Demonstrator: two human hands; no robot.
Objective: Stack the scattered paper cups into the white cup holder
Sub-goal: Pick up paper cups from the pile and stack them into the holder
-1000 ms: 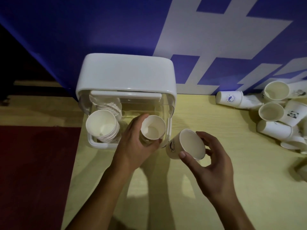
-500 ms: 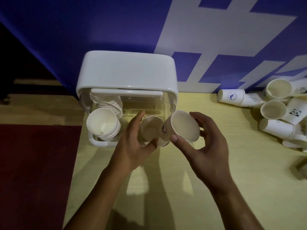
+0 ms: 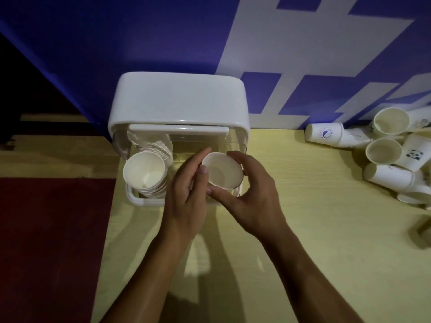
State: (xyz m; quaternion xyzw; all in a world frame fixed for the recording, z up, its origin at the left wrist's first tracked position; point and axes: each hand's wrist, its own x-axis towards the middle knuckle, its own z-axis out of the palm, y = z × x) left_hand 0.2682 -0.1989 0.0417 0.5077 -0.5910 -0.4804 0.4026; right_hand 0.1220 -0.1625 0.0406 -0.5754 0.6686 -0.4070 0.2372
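Left hand (image 3: pixel 186 194) and right hand (image 3: pixel 251 199) are both gripping a white paper cup (image 3: pixel 222 171) at the right side of the white plastic cup holder (image 3: pixel 179 99). A nested cup stack (image 3: pixel 145 173) is sitting in its left side. Scattered paper cups (image 3: pixel 387 176) are lying far right on the yellow bench (image 3: pixel 303 229).

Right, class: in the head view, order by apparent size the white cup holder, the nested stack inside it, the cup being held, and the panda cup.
1. white cup holder
2. nested stack
3. held cup and panda cup: look alike; the held cup is nearer, so no ranking.
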